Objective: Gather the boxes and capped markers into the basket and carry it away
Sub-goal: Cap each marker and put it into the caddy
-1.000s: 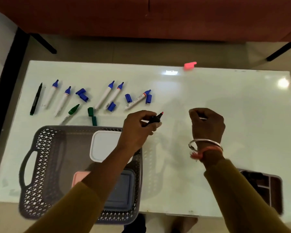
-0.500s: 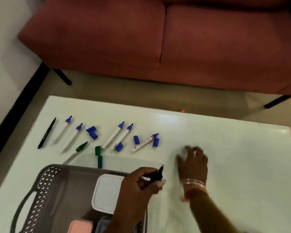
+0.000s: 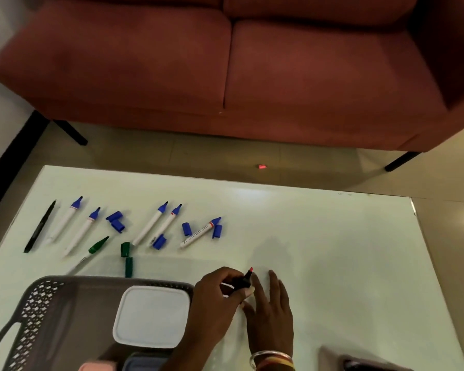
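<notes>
The left hand [image 3: 217,299] pinches a black marker with a red tip [image 3: 243,281], its uncapped tip pointing away from the person. The right hand [image 3: 271,309] lies flat just beside it, fingers straight on the white surface [image 3: 332,250]. The grey basket [image 3: 46,295] sits at the left hand's wrist with a white-lidded box [image 3: 152,315] inside. Beyond the basket, uncapped blue markers [image 3: 156,223] and loose blue caps [image 3: 186,228] lie in a row.

We see the grey lattice basket [image 3: 91,280] holding a white box [image 3: 152,315], a pink box [image 3: 97,366] and a blue-grey box [image 3: 142,362]. Beyond the basket lie five uncapped blue markers [image 3: 150,226], a green marker [image 3: 95,249], a black pen [image 3: 39,227] and loose caps [image 3: 186,228]. Right of the basket, our left hand [image 3: 214,298] pinches an uncapped red-tipped marker [image 3: 243,281].
</notes>
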